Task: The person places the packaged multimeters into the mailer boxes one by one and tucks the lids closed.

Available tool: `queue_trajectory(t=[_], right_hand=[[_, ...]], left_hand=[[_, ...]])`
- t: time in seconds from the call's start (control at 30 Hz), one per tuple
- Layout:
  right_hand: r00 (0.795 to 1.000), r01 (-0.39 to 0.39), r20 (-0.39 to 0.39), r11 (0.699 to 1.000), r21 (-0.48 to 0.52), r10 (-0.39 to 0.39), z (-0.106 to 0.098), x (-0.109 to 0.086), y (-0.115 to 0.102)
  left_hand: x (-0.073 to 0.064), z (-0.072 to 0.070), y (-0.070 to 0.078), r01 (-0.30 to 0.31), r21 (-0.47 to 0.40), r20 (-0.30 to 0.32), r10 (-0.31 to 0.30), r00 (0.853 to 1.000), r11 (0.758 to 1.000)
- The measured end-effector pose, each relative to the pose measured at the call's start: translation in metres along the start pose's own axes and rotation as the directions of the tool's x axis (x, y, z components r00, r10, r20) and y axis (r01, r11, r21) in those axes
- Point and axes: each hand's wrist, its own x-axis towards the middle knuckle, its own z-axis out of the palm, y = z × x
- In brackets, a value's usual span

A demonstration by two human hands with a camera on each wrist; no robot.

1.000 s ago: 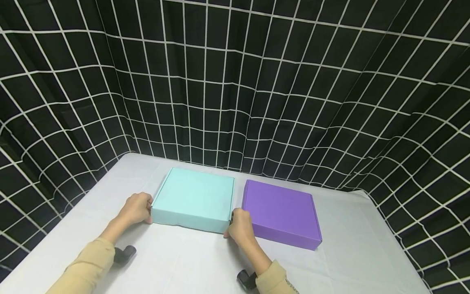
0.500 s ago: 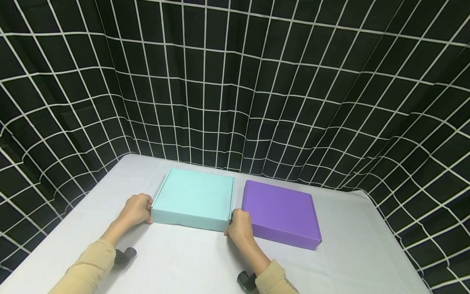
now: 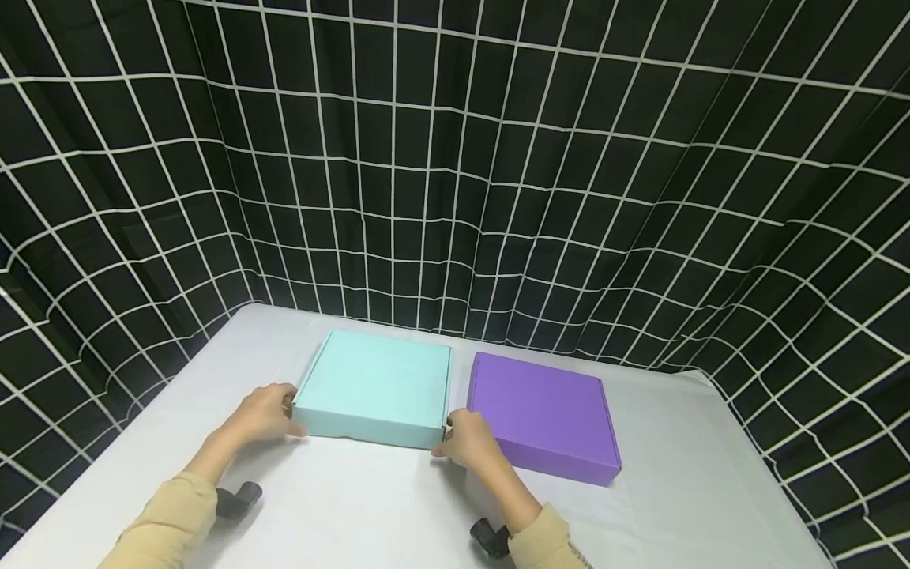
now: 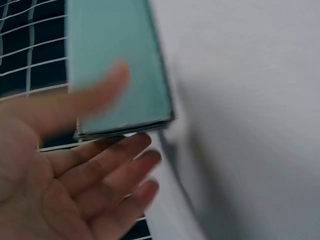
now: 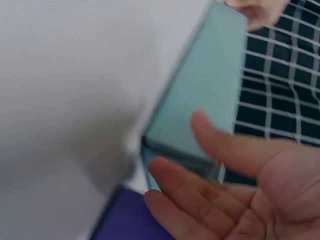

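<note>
A light teal flat cardboard box (image 3: 377, 379) lies closed on the white table. At its front left corner is my left hand (image 3: 265, 413); in the left wrist view the thumb (image 4: 107, 82) stands out before the box front, while the loosely spread fingers (image 4: 117, 175) lie beside its end. My right hand (image 3: 471, 439) is at the front right corner, its thumb (image 5: 215, 135) before the front and its relaxed fingers (image 5: 180, 195) by the short side. Whether any fingertip still touches the cardboard, I cannot tell. A purple flat box (image 3: 543, 407) lies closed just right of that hand.
The white cloth-covered table (image 3: 355, 506) carries both boxes, a narrow gap between them. Behind and at both sides hangs a black curtain (image 3: 441, 197) with white grid lines. Dark wrist-worn devices (image 3: 238, 499) stick out below both sleeves.
Both hands have loosened from the teal box's front corners; the left thumb has spread out and the right wrist has shifted slightly right. The boxes stay in place, while the head view tilts slightly up.
</note>
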Motion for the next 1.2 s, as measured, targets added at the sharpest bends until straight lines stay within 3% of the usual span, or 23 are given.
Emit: queue_trajectory(t=[0.07, 0.2, 0.27, 0.37, 0.47, 0.53, 0.6, 0.73, 0.93, 1.2], right_hand=[[1.000, 0.015, 0.016, 0.992, 0.124, -0.017, -0.010, -0.001, 0.004], [0.988, 0.116, -0.128, 0.967, 0.225, -0.089, -0.023, -0.003, 0.016], [0.978, 0.135, -0.177, 0.980, 0.149, -0.108, -0.026, -0.004, 0.021], [0.981, 0.081, -0.170, 0.991, -0.105, -0.098, -0.024, -0.007, 0.027], [0.985, 0.027, -0.148, 0.931, -0.363, -0.086, -0.019, -0.009, 0.032], [0.983, -0.009, -0.167, 0.897, -0.441, -0.072, -0.016, -0.011, 0.034], [0.977, -0.033, -0.201, 0.883, -0.468, -0.071, -0.013, -0.011, 0.037], [0.969, -0.060, -0.238, 0.885, -0.461, -0.058, -0.011, -0.009, 0.043], [0.963, -0.071, -0.265, 0.906, -0.418, -0.047, -0.015, -0.009, 0.056], [0.957, -0.111, -0.289, 0.918, -0.380, -0.004, -0.037, -0.018, 0.081]], left_hand=[[-0.001, -0.005, 0.001, 0.013, 0.034, -0.028, -0.012, 1.000, 0.999], [-0.001, -0.008, 0.006, 0.011, 0.090, -0.166, 0.005, 0.986, 0.996], [0.000, -0.006, 0.010, -0.037, 0.142, -0.224, 0.069, 0.972, 0.989], [0.001, -0.001, 0.012, -0.096, 0.272, -0.274, 0.172, 0.946, 0.958], [0.002, 0.005, 0.012, -0.100, 0.392, -0.277, 0.221, 0.935, 0.915], [0.002, 0.007, 0.011, -0.092, 0.439, -0.259, 0.224, 0.940, 0.894], [0.003, 0.009, 0.012, -0.084, 0.474, -0.248, 0.225, 0.942, 0.876], [0.002, 0.011, 0.013, -0.094, 0.511, -0.230, 0.241, 0.943, 0.854], [0.001, 0.013, 0.014, -0.101, 0.532, -0.223, 0.254, 0.941, 0.841], [0.001, 0.009, 0.016, -0.083, 0.529, -0.243, 0.245, 0.939, 0.845]])
